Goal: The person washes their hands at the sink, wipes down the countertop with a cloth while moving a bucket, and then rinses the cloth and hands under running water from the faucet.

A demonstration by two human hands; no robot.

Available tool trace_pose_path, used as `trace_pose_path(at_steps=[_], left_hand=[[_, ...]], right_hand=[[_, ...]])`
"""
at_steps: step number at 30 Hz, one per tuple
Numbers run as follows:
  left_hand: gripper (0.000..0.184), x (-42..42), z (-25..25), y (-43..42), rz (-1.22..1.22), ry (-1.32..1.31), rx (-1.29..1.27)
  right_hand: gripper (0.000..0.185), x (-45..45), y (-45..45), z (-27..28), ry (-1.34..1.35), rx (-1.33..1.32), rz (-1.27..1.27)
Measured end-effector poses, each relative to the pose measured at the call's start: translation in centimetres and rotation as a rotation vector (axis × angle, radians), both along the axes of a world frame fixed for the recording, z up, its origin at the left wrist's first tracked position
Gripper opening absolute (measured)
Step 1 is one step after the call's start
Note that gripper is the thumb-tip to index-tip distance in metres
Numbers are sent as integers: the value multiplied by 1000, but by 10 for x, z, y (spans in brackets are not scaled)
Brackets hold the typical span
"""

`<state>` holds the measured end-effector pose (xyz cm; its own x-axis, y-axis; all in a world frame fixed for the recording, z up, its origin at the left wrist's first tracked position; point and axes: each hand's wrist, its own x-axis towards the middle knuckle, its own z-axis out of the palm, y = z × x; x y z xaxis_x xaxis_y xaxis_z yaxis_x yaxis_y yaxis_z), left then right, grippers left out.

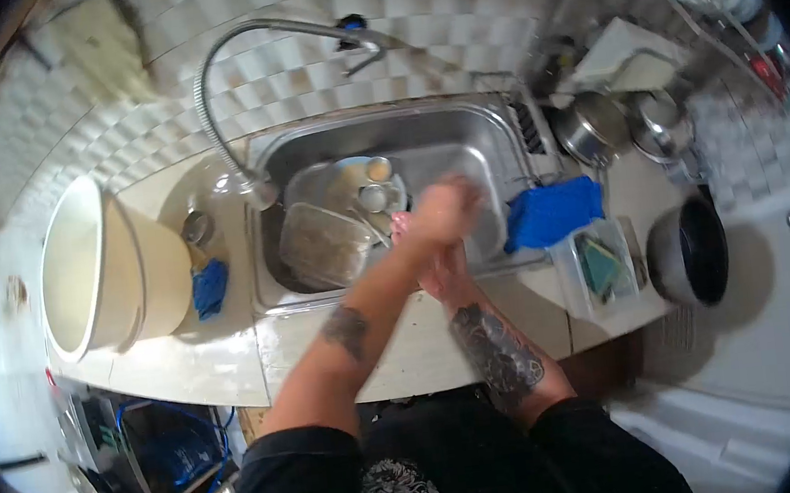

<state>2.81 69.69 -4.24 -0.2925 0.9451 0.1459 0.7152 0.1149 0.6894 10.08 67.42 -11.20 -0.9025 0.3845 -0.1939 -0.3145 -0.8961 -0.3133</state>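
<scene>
Over the right part of the steel sink, my left hand is smeared by motion, so its fingers cannot be made out. My left wrist crosses in front of my right hand, which is mostly hidden below it. A small pink and white patch shows beside my right hand; I cannot tell whether it is held. Left of the hands, a clear rectangular container lies tilted in the sink. Behind it are a plate and a small metal cup.
A coiled-hose faucet arches over the sink's left. A large cream bucket and a blue cloth stand left. To the right are another blue cloth, a plastic box with sponges, a dark pot and metal pots.
</scene>
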Motion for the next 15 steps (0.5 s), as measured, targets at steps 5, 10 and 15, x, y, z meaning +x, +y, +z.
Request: trace_pose_path(at_steps=[5,10,15], left_hand=[[35,-238,-98,-165,508,-286,146],[54,-179,25,-174,495,-1669,849],[46,-141,38,-185,528,-1591,801]], right_hand=[[41,-67,-39,61,-110,111,223],[28,-179,43,108,-432,675,-199],[24,-194,159,96,-671,1631,-434]])
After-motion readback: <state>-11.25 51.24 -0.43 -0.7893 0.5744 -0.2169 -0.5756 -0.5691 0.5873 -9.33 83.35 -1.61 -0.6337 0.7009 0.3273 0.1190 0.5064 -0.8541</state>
